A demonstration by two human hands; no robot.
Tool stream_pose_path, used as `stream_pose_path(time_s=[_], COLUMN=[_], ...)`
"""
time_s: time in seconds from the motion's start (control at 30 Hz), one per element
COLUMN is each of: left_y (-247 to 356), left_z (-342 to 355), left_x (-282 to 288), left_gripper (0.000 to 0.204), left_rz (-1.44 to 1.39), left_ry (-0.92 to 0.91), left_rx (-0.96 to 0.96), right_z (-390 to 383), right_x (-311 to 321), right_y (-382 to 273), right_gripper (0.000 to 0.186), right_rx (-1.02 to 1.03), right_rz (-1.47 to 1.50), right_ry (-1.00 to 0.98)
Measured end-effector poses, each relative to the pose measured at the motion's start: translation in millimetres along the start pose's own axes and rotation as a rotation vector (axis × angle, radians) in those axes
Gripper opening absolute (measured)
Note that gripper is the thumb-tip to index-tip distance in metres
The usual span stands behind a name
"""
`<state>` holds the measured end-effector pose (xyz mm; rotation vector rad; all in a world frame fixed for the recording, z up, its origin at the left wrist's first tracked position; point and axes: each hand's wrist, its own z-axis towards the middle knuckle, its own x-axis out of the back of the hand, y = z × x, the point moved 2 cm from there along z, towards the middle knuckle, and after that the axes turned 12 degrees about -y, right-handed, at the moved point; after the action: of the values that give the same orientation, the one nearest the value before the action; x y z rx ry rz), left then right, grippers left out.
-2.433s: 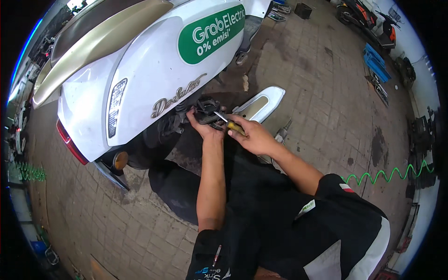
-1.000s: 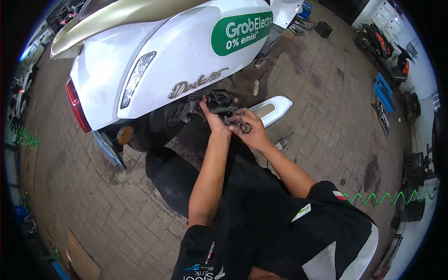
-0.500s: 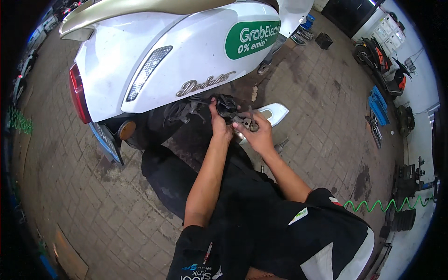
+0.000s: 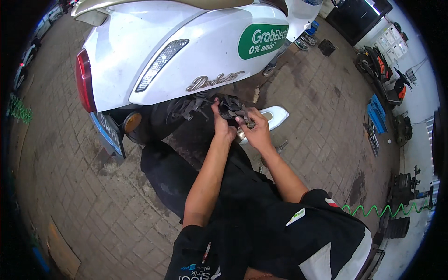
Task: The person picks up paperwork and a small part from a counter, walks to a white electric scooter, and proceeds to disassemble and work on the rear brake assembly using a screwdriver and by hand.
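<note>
Below the white scooter's side panel (image 4: 210,56), beside its dark rear wheel (image 4: 156,126), my left hand (image 4: 223,122) grips a black mechanical assembly (image 4: 228,103) that looks like a brake caliper. My right hand (image 4: 256,128) is closed around a small greyish metal piece (image 4: 249,122) against that assembly, thumb and fingers on it. More dark parts (image 4: 186,109) hang at the wheel, just left of my hands. A white oval panel (image 4: 275,119) lies on the paving behind my right hand. A tool (image 4: 281,147) lies partly hidden by my right forearm.
Blue trays (image 4: 376,112) with metal tools lie at right, near an orange-black scooter (image 4: 382,70) by the wall. A green coiled hose (image 4: 361,210) crosses at right. A black box (image 4: 326,46) and another person's shoe (image 4: 268,71) are farther back. A board (image 4: 63,242) lies lower left.
The yellow-handled screwdriver in my right hand 2.4 seconds ago is no longer visible; that hand now grips the metal piece. The view has shifted, with the scooter appearing higher and farther right.
</note>
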<state>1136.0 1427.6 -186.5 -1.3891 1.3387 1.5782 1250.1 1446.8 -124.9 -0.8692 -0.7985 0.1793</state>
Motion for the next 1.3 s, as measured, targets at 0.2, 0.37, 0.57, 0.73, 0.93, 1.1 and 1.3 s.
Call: stream_pose_path(time_s=[0.2,0.37,0.57,0.73,0.93,1.1,1.3], left_y=[1.1,3.4,3.2,-1.0,-24.7,-14.2,16.1], left_z=[0.1,-5.5,-5.3,-6.8,-35.2,-52.5,-61.9], left_x=[-1.5,-5.8,-0.6,0.9,13.2,11.6,-2.9], left_gripper=[0.050,0.052,0.054,0.061,0.050,0.042,0.039], left_rz=[-0.015,-0.019,-0.049,0.023,-0.056,0.285,0.286], left_ry=[0.017,0.011,-0.032,0.071,-0.060,0.003,-0.011], left_rx=[-0.014,0.019,0.042,-0.131,-0.437,-0.489,-0.408], right_z=[5.3,10.8,13.3,15.7,12.6,5.4,-34.4], right_x=[-2.7,-3.2,4.1,0.6,-1.7,5.2,8.0], right_y=[5.1,5.2,13.3,-5.7,-0.1,-11.3,57.0], right_gripper=[0.018,0.020,0.021,0.022,0.024,0.024,0.029], right_rx=[-0.112,-0.259,-0.259,-0.280,-0.248,-0.272,-0.528], right_rz=[0.108,0.171,0.217,0.219,0.225,0.613,0.829], right_ry=[0.032,0.007,0.000,-0.013,-0.037,-0.197,-0.013])
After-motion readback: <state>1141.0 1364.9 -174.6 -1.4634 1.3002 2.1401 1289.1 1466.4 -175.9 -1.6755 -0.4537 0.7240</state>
